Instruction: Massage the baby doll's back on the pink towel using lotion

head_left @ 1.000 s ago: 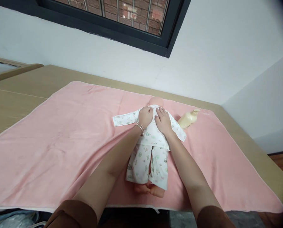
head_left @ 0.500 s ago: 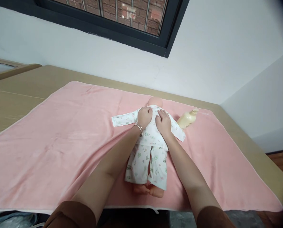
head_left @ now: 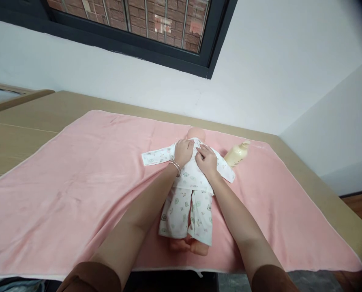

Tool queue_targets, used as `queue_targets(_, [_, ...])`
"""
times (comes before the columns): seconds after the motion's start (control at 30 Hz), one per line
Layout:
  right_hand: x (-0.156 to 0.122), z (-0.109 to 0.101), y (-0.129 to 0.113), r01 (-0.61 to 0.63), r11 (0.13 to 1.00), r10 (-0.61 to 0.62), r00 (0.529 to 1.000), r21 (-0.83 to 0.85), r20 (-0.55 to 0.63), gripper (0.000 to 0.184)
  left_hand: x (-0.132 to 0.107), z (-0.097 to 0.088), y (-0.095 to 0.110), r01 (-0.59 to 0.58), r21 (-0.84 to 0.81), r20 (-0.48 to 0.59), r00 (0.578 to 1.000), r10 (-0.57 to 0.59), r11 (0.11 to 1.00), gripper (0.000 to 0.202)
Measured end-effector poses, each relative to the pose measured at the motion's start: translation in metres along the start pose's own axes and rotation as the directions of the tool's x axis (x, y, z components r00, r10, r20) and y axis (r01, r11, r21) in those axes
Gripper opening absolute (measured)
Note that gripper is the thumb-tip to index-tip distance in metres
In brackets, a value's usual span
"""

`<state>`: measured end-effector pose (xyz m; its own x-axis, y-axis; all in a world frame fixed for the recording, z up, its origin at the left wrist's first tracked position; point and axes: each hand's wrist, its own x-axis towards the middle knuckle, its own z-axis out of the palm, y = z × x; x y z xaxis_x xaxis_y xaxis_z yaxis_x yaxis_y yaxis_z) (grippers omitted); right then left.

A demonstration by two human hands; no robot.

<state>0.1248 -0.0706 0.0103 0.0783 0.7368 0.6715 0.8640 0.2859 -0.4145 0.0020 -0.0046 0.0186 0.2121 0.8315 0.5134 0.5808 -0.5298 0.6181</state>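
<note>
A baby doll [head_left: 196,133] lies stretched out on a pink blanket [head_left: 77,170], its bald head toward the wall and its bare feet toward me. It wears a white long-sleeved shirt [head_left: 190,174] and white trousers [head_left: 177,209], both with a small print. On the upper shirt, left of the collar, rests my left hand [head_left: 183,152], fingers laid over the cloth and a bangle at the wrist. My right hand [head_left: 206,160] lies opposite, close beside it, fingers spread on the shirt below the collar. The doll's face does not show.
A pale yellow pump bottle [head_left: 238,154] is at the doll's right-hand sleeve in the picture. The blanket covers much of a wooden table [head_left: 68,103]. Behind stand a white wall [head_left: 260,73] and a dark-framed window [head_left: 168,61].
My left hand's fingers have straightened out from a curled pose. My right hand's fingers have shifted slightly inward on the shirt. The view has tilted a little; the doll and bottle stay in place.
</note>
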Motion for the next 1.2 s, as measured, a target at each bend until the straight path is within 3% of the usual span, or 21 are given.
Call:
queue_targets(0.17, [-0.002,-0.001,-0.003,-0.137,0.99,0.138,0.987,0.014,-0.08,0.033,0.0,0.001,0.0,0.009,0.046,-0.006,1.0,-0.009,0.999,0.04])
queue_targets(0.4, [0.008,0.001,0.005,-0.128,0.983,0.149,0.975,-0.133,0.164,0.05,0.0,0.001,0.001,0.02,0.117,0.072,0.997,-0.029,0.993,0.032])
queue_targets(0.53, [0.012,0.001,0.006,-0.105,0.982,0.138,0.967,-0.159,0.213,0.05,-0.001,-0.001,0.0,0.017,0.129,0.093,0.995,-0.03,0.992,0.035])
queue_targets(0.77, [0.003,0.0,-0.002,-0.105,0.982,0.109,0.994,-0.155,0.016,0.038,-0.01,-0.009,0.004,0.042,0.15,0.152,0.986,-0.065,0.988,0.042])
queue_targets(0.9, [0.002,-0.001,-0.002,-0.124,0.978,0.127,0.992,-0.168,0.007,0.036,-0.02,-0.012,0.009,0.104,0.213,0.197,0.969,-0.147,0.971,0.056])
queue_targets(1.07, [0.013,-0.001,0.007,-0.081,0.983,0.11,0.979,-0.168,0.172,0.045,-0.026,-0.009,0.009,0.025,0.254,0.082,0.995,-0.048,0.967,0.049])
queue_targets(1.2, [0.016,0.0,0.014,-0.025,0.985,0.065,0.971,-0.173,0.228,0.046,-0.024,-0.008,0.006,-0.081,0.256,0.051,0.996,0.07,0.963,0.038])
